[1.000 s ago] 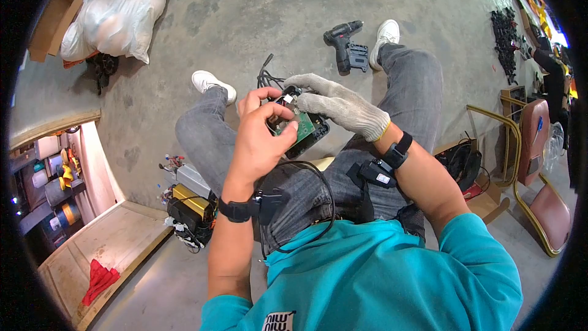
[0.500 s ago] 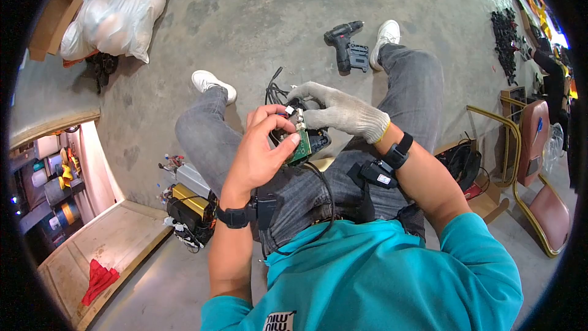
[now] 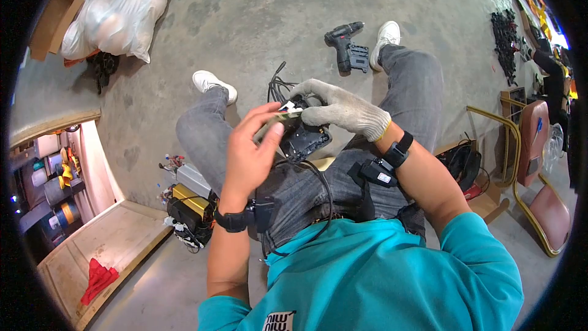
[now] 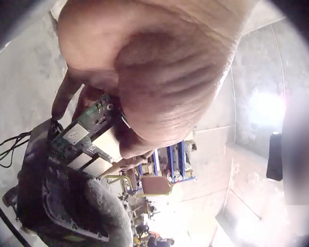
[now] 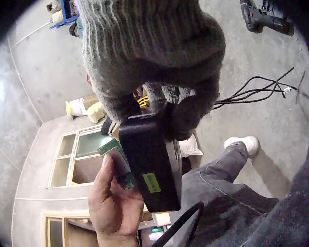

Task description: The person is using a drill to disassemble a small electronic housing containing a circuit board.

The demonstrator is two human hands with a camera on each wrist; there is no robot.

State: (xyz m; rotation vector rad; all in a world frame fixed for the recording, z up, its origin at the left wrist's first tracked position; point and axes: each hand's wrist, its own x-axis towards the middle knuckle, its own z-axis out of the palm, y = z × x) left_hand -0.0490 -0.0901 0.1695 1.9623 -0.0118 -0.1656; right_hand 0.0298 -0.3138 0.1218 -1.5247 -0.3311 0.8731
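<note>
While a circuit board (image 4: 94,121) is pinched by the left hand (image 3: 248,147), a black housing (image 5: 149,154) is gripped by the gloved right hand (image 3: 343,111). A white connector (image 3: 291,106) is apparently exposed.

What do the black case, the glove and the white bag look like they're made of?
Black case: probably hard plastic, faintly shiny, with smooth, rounded edges.
Glove: knitted yarn, perhaps cotton, matte, with a ribbed cuff.
White bag: thin plastic, it seems; crinkled, glossy, partly see-through.
</note>
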